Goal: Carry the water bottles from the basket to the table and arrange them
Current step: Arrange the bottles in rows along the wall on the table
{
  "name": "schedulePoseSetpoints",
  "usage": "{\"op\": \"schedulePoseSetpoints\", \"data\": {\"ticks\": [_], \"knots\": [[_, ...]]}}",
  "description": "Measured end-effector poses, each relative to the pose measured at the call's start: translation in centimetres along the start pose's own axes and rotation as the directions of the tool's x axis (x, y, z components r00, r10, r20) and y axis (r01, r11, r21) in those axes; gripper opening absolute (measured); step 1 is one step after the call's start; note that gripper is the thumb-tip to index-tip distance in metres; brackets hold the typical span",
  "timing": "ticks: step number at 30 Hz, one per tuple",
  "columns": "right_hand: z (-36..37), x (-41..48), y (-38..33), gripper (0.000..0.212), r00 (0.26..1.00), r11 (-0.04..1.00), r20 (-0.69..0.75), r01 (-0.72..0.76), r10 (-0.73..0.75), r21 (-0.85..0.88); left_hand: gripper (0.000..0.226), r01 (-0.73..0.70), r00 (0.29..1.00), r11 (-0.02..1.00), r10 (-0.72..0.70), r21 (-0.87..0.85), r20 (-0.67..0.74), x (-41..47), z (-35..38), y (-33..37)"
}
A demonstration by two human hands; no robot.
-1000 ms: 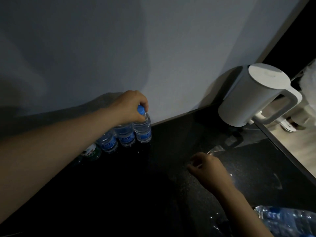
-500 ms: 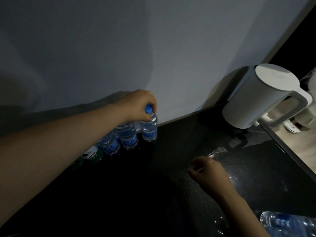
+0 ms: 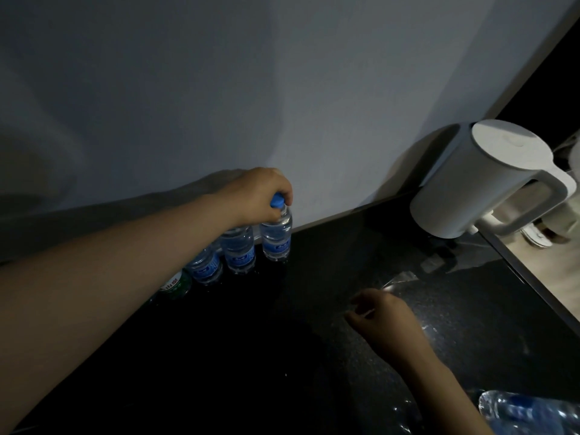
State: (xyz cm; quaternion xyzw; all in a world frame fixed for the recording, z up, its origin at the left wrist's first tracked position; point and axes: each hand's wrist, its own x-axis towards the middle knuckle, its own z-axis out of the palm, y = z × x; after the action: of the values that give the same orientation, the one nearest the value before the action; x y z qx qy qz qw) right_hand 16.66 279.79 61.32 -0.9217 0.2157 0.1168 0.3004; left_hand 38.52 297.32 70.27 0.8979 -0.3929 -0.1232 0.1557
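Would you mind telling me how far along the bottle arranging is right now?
Done: a green-labelled bottle and two blue-labelled bottles stand in a row along the wall. In hand: the left hand grips the fourth bottle by its cap at the row's right end. Left: more bottles wait at bottom right.

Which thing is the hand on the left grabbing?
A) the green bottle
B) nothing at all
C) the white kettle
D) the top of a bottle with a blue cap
D: the left hand curls round the blue cap of the end bottle, which stands at the right end of the row by the wall.
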Motion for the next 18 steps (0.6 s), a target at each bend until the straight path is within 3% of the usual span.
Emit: {"op": "schedulePoseSetpoints", "data": {"ticks": [18], "knots": [[-1.8, -3.0, -0.4, 0.019, 0.998, 1.000, -0.065, 0.021, -0.022, -0.010, 0.038, -0.007, 1.000, 0.994, 0.009, 0.105, -0.016, -2.4, -0.9, 3.6]]}}
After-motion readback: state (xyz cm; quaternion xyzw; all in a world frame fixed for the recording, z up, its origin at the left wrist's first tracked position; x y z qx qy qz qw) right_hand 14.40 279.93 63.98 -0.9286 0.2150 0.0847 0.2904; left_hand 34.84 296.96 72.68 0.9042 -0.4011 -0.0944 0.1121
